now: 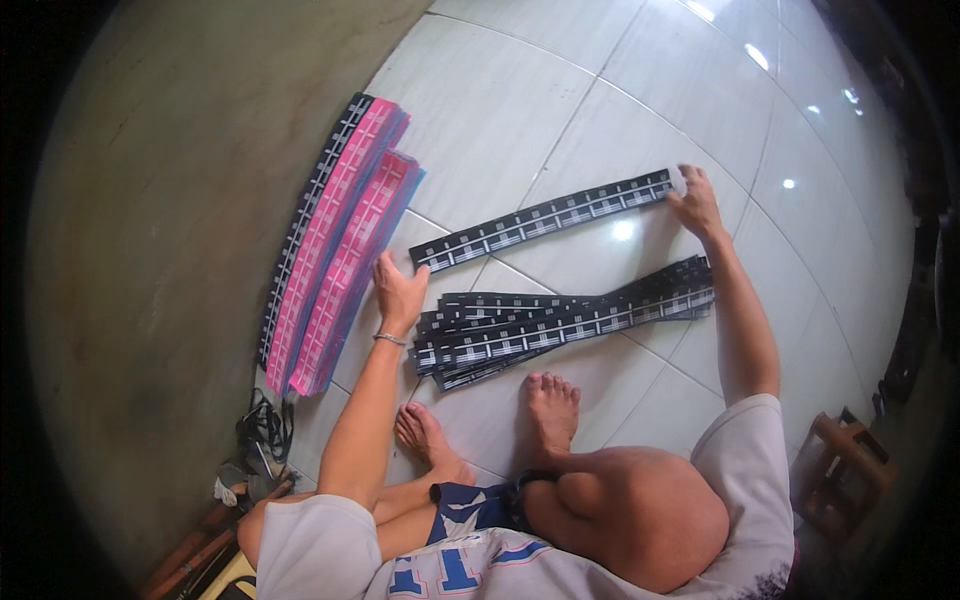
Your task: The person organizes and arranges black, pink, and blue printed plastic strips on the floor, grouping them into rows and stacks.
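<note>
A long black strip [541, 217] with a white line-and-block pattern stretches between my two hands above the tiled floor. My left hand [400, 294], wearing a bracelet, grips its left end between thumb and fingers. At the other end, which has a whitish tip, my right hand [697, 204] pinches the strip. Closer to my feet lies a loose, fanned pile of similar black strips [536, 337]; my right forearm passes over its right end. Whether the strips are cloth or paper, I cannot tell.
Left of my left hand, stacks of pink strips [352, 270] lie along the wall [165, 225], with a black patterned strip [315, 225] at their outer edge. My bare feet [553, 412] rest on the tiles. A brown plastic stool [847, 465] stands at right; dark straps [264, 427] lie lower left.
</note>
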`<state>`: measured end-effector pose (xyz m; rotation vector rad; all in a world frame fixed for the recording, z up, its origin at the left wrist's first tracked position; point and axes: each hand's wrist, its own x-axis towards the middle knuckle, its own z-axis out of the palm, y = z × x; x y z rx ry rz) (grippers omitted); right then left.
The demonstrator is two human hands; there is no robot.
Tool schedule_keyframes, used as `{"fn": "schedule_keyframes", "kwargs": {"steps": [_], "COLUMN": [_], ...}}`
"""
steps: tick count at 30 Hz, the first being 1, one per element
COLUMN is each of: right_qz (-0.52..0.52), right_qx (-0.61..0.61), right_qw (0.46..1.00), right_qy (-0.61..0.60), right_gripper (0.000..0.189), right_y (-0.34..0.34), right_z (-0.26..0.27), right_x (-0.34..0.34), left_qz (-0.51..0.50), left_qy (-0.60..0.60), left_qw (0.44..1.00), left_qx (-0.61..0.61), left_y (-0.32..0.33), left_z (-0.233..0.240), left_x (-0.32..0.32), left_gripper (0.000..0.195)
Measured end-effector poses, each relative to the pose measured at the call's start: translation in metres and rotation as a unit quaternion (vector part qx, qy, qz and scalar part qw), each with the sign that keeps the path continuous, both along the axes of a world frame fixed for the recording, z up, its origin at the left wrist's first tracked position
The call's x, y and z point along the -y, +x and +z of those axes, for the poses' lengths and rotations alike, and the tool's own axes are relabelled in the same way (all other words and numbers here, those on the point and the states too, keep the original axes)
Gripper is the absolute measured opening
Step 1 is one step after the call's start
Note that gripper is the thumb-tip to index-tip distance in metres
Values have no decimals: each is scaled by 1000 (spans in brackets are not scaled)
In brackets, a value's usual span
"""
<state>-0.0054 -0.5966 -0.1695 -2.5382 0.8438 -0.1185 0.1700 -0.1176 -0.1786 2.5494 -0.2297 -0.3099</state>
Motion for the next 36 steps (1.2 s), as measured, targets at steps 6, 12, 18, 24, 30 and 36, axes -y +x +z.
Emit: {"fn": "schedule_keyframes", "kwargs": {"steps": [6,12,18,24,30,36], "right_qz": [197,211,147,-2,210,283], "right_qx": [-79,-165,-43,22,-40,-94], "right_qw": [973,962,984,999,977,952], "right_qy": [-87,-48,-94,-49,-18,-62], "right_gripper": [63,54,60,49,56,63], "right_y": [16,34,16,-98,-121,-123], "right_z": [20,23,28,44,55,34], "right_x": [-27,-16,-31,-52,-125,-137], "left_qz": [-275,-337,-311,-193,-386,-423], "left_qy": [82,143,88,-23,2,43], "left_qw": [952,930,934,981,922,905], "left_qx": [105,33,153,-30,-26,9], "left_y": [11,28,12,-55,-121,-130], "left_z": [26,24,36,46,53,40], "left_x": [23,25,21,-9,33,43], "left_gripper": [67,63,60,42,60,60]}}
